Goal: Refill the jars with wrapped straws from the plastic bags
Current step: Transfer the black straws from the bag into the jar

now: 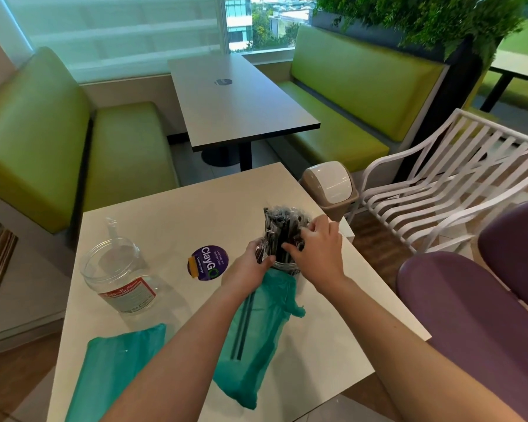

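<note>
White surface (171,214) carries two teal plastic bags (113,370), two jars, one purple sticker (207,263). Left jar (116,275) empty. Left hand (247,266) and right hand (314,254) both clamped on wrapped straws (282,223) standing in right jar (284,266).

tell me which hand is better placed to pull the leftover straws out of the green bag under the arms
Left, probably. The left hand sits right at the mouth of the green bag; the right hand is farther over, pressing the wrapped straws into the jar.

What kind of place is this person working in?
Probably a cafe or fast-food dining area: green booth seats flank a dining table, a small swing-lid bin stands nearby, and a bundle of wrapped straws is going into a jar.
</note>
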